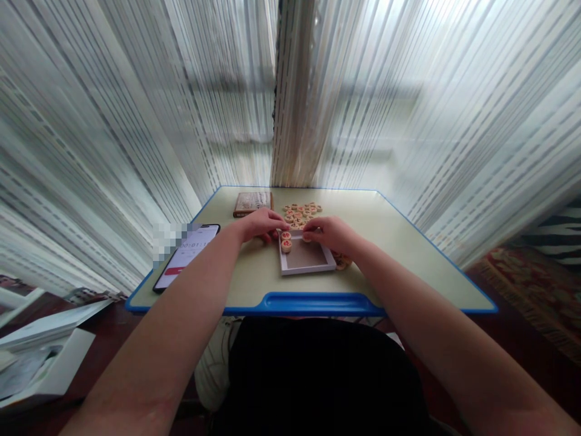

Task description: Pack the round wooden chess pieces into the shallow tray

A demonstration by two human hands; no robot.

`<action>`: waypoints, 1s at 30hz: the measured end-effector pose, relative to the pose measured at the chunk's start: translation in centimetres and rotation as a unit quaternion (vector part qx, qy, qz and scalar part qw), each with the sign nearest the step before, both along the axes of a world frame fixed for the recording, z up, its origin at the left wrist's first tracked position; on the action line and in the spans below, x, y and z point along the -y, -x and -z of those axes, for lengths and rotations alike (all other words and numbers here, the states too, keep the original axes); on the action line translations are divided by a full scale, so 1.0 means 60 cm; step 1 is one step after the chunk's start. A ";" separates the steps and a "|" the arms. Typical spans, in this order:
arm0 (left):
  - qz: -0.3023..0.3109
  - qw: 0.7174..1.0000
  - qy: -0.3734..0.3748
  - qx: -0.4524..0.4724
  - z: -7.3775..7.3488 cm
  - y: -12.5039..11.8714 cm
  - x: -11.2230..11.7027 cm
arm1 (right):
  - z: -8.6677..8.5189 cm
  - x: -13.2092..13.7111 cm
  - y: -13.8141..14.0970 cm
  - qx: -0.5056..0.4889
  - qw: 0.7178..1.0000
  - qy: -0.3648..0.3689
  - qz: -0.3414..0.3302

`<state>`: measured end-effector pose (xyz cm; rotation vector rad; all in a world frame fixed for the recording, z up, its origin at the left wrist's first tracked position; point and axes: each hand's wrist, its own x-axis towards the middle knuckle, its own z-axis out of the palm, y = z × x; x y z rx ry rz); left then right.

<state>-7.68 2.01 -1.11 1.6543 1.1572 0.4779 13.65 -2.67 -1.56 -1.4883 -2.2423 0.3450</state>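
Note:
A small square tray (307, 268) with a white rim and a brown floor lies on the table in front of me. Two round wooden game pieces (285, 241) with red marks sit in its far left corner. My left hand (258, 224) rests at the tray's far left edge, fingers curled and pinched near those pieces. At the tray's far right edge my right hand (330, 233) has its fingertips pinched together; what they hold is too small to make out. A heap of several more round pieces (302, 212) lies just beyond the hands.
The pale table has a blue rim (313, 303). A wooden box (252, 203) lies at the far left, and a phone (188, 254) with a lit timer screen lies on the left. A few pieces (342, 261) sit under my right wrist. Sheer curtains surround the table.

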 end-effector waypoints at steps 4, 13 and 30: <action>0.018 1.000 -0.006 -0.003 0.003 0.001 -0.002 | -0.002 0.011 0.006 -0.018 0.999 -0.008 -0.028; 0.052 0.999 -0.010 -0.005 0.006 0.005 -0.007 | -0.007 0.025 0.010 0.018 0.998 0.010 -0.067; 0.031 0.999 -0.005 -0.009 0.004 0.004 -0.006 | -0.030 0.052 0.023 0.054 0.991 0.038 -0.113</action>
